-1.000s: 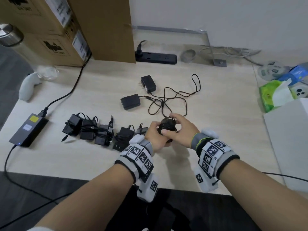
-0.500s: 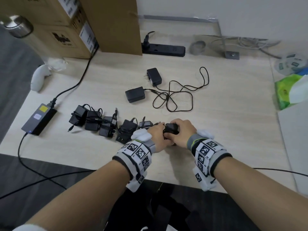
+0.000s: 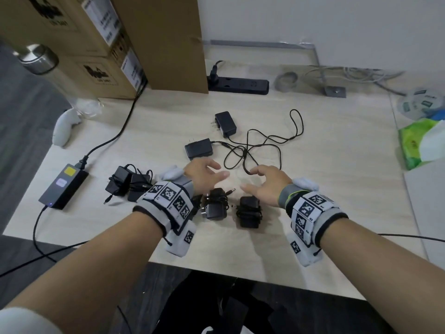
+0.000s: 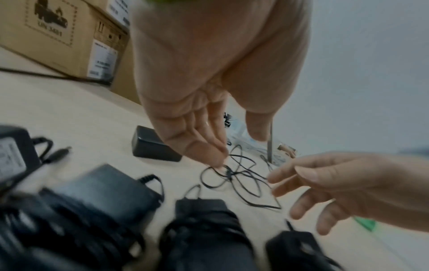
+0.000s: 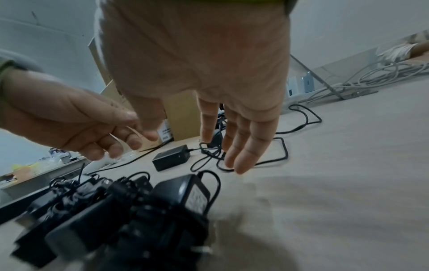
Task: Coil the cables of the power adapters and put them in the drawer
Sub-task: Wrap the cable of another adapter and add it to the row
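A row of black power adapters with coiled cables lies near the table's front edge; its rightmost one (image 3: 249,211) sits just behind my right wrist, with another (image 3: 216,205) beside it. Two adapters with loose, tangled cables (image 3: 255,150) lie farther back: one (image 3: 199,148) on the left, one (image 3: 225,124) behind it. My left hand (image 3: 204,173) and right hand (image 3: 263,180) hover empty over the table between the coiled row and the tangle, fingers relaxed. In the right wrist view the right fingers (image 5: 241,146) hang over the loose cable (image 5: 274,159). No drawer is in view.
Cardboard boxes (image 3: 101,44) stand at the back left, with a black power strip (image 3: 238,85) beside them. A laptop power brick (image 3: 63,186) and its cord lie at the left. A green tissue pack (image 3: 419,143) sits at the right edge. A metal bottle (image 3: 38,59) stands far left.
Both hands have let go of the coiled adapter, which now lies at the right end of the row. The hands have lifted and moved back toward the tangled cables.
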{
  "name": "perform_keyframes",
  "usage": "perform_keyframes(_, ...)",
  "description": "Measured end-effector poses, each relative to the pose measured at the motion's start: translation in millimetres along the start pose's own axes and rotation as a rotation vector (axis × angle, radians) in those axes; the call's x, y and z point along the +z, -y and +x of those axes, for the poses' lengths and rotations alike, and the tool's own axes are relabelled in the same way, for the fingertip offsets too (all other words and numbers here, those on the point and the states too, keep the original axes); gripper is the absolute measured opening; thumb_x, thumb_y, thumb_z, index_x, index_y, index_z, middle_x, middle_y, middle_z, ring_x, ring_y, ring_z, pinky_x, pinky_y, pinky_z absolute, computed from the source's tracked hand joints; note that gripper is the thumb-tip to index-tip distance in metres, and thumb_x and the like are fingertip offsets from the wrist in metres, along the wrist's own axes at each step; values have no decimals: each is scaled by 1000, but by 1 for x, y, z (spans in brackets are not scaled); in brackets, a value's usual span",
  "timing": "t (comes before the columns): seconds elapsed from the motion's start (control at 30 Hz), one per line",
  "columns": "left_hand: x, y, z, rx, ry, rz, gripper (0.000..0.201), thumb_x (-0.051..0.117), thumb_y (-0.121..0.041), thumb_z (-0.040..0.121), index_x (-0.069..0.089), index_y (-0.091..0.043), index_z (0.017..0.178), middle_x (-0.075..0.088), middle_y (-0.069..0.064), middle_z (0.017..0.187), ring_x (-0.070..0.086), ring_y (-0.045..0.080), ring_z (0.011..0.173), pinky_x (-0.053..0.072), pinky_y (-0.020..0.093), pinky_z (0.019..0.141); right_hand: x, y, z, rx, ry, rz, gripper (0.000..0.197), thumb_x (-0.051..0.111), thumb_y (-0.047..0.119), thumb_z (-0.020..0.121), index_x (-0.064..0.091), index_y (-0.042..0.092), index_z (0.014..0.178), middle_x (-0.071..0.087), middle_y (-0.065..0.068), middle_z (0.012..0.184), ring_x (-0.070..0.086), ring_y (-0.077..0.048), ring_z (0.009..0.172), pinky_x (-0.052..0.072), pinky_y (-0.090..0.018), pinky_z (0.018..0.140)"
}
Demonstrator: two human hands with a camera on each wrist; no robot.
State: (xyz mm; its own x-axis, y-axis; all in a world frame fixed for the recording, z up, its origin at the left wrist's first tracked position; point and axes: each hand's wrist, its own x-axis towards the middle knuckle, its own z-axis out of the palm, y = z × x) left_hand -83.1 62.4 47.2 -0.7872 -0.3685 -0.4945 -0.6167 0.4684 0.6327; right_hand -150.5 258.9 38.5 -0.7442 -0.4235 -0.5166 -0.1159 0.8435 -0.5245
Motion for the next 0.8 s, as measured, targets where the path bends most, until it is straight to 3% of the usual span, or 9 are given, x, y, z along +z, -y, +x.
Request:
perform_keyframes(0.1,-17,9,27,11,-137,103,46,69,-52,80,60,-26,117,65,-8,102,63,16,91,52,33,87,-3,4,11,16,-60,8,46,65,48,82,56,28,122,53,2,132,53,-18,119,40,-29,101)
perform_keyframes(0.2,-32,12,50,22,-159,313,68,62,-67,68,48,-35,127,56,-3,123,62,23,99,53,41,88,-3,10,17,50,-85,14,39,63,44,85,58,28,120,53,1,131,52,-19,119,40,-29,101)
perform_keyframes(0.4,-35,20,74,76,-123,524,75,70,-50,75,38,-29,140,40,7,138,48,30,119,44,42,100,-4,22,19,68,-130,2,37,61,41,88,55,29,123,49,1,131,59,-20,103,44,-29,93)
perform_keyframes(0.57,-39,21,87,89,-36,610,73,66,-43,81,32,-31,143,38,5,141,45,29,122,45,41,94,-4,32,20,78,-156,11,36,60,41,89,55,30,122,47,1,132,61,-19,96,46,-30,90)
perform_keyframes(0.67,-41,23,93,92,-21,653,69,63,-42,84,30,-35,144,30,2,145,41,26,125,44,40,87,0,34,22,78,-175,-8,35,59,41,89,54,31,122,47,2,132,60,-19,102,46,-31,91)
perform_keyframes(0.8,-48,16,97,137,-5,669,49,59,-44,86,47,-30,131,40,3,134,47,27,112,42,35,79,0,38,25,72,-193,-9,37,59,42,89,53,31,124,47,3,133,58,-19,107,46,-32,93)
